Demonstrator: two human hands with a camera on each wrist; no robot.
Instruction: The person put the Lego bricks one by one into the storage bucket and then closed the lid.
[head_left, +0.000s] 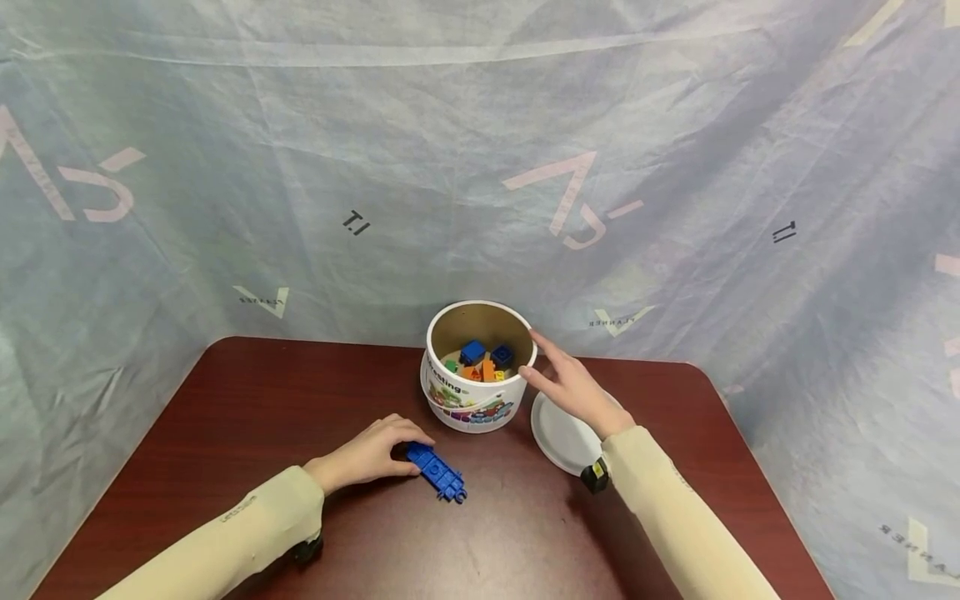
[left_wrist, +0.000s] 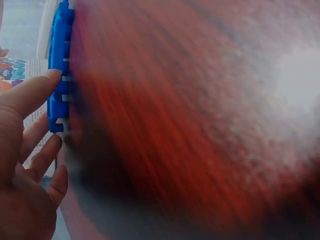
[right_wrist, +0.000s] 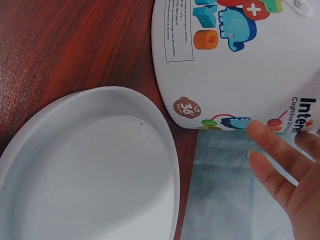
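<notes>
My left hand pinches one end of a long blue toy train base with a hook at its far end, low over the table. In the left wrist view the thumb lies along the side of the blue toy train base. Beyond it stands a white printed bucket, upright, with several blue, orange, green and yellow toy blocks inside. My right hand reaches the bucket's right rim with fingers spread and fairly straight. Its fingertips appear to touch the bucket in the right wrist view.
A round white lid lies upside down on the table just right of the bucket, partly under my right hand and forearm. The dark red wooden table has rounded far corners. A grey printed fabric sheet hangs behind and at both sides.
</notes>
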